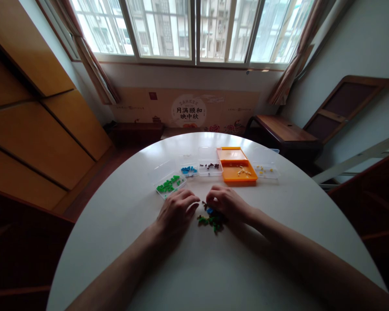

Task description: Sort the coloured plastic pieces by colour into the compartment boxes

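Observation:
Near the middle of the round white table lies a small pile of mixed bricks point(215, 221), mostly green and dark brown with a bit of blue. My left hand point(176, 209) rests left of the pile, fingers curved, with a narrow gap between thumb and index finger and nothing visible in it. Over the pile's far right side, my right hand point(228, 202) is closed in a pinch; what its fingertips hold is hidden. A tiny dark brown piece point(204, 203) shows beside those fingertips. Just beyond my left hand is a clear box of green bricks point(168, 185).
Behind the hands stand a clear box with blue bricks point(189, 170), another with dark pieces point(210, 167), an open orange box point(240, 182) with cream pieces, and a clear box with yellow pieces point(266, 172). The white table point(123, 242) has a rounded far edge.

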Demonstrator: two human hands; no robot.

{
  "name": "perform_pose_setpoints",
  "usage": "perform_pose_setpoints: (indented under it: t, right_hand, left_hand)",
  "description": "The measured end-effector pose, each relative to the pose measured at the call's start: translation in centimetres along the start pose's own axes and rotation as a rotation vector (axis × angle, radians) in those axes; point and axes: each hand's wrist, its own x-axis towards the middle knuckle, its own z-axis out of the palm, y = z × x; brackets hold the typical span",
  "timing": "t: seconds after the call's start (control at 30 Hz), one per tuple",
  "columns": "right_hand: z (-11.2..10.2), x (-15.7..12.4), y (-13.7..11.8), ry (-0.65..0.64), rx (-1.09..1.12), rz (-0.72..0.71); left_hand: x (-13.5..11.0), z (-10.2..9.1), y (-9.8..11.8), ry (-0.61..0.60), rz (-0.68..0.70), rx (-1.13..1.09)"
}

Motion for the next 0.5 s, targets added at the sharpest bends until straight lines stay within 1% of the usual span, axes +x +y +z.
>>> perform_pose_setpoints:
  t: [0.1,0.17,0.23,0.4,0.5]
  right_hand:
    - [-0.2,0.8,-0.1,-0.018,-0.026,-0.029]
    - [-0.6,2.1,0.0,0.0,-0.027,-0.04]
    - [-1.0,4.1,0.1,0.06,-0.021,-0.02]
    - [-1.8,9.8,-0.1,0.252,-0.009,0.085]
    - [-1.6,11.5,0.1,0.317,0.044,0.108]
  left_hand:
    - [-0.1,-0.1,0.0,-0.006,0.003,0.01]
    - [-0.1,-0.2,-0.1,-0.003,-0.001,0.016]
    - [-0.1,-0.2,-0.1,-0.003,0.003,0.021]
    - [-0.1,-0.5,-0.2,-0.018,0.018,0.021]
    - [-0.1,-0.6,-0.2,-0.002,0.023,0.026]
